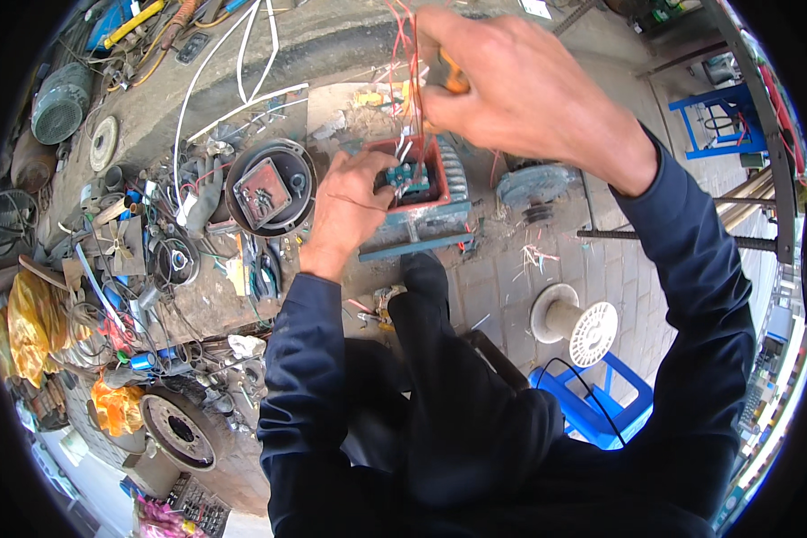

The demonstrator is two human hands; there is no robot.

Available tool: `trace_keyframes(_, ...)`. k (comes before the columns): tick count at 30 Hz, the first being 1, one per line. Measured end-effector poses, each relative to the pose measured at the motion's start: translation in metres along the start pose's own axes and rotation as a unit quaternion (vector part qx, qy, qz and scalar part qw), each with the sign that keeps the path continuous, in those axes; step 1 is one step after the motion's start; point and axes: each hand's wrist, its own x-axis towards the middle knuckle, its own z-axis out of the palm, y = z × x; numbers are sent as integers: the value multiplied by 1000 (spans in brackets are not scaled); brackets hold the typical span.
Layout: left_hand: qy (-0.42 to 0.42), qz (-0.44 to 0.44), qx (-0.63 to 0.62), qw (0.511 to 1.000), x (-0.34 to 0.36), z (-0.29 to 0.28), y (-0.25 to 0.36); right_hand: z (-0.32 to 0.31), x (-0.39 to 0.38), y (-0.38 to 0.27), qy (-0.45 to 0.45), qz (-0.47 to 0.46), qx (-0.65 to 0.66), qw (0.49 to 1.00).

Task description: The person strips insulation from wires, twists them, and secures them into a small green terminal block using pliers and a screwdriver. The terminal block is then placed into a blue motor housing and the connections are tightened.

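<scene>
My left hand (pixel 354 202) pinches a small green terminal block (pixel 407 177) at the open, red-lined box of a finned electric motor (pixel 458 179). White-sleeved lead ends (pixel 404 143) and thin red wires (pixel 397 40) rise from that box. Above and to the right of it, my right hand (pixel 520 90) is closed around an orange-handled tool (pixel 455 73), which looks like a screwdriver. My palm and fingers hide most of its handle. Whether its tip touches the block cannot be made out.
Left of the motor sits a round metal pan (pixel 303 179) with a small tray of screws (pixel 262 193). Pliers (pixel 265 269) lie nearer me. Tangled scrap and wires spread farther left. An empty cable spool (pixel 560 320) and a blue stool (pixel 632 403) stand on the paving to the right.
</scene>
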Motion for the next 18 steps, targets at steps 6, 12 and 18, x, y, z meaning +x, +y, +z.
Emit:
trace_keyframes(6, -42, -40, 14, 998, -1, -1, 1, -13, 0, -31, -25, 32, -14, 999)
trace_keyframes(12, -35, -54, -32, 997, 2, 9, -17, -12, 12, -15, -62, 1, -8, 998)
trace_keyframes(18, -71, -63, -147, 985, 7, 18, -34, 0, 26, 5, -51, 114, 68, 990)
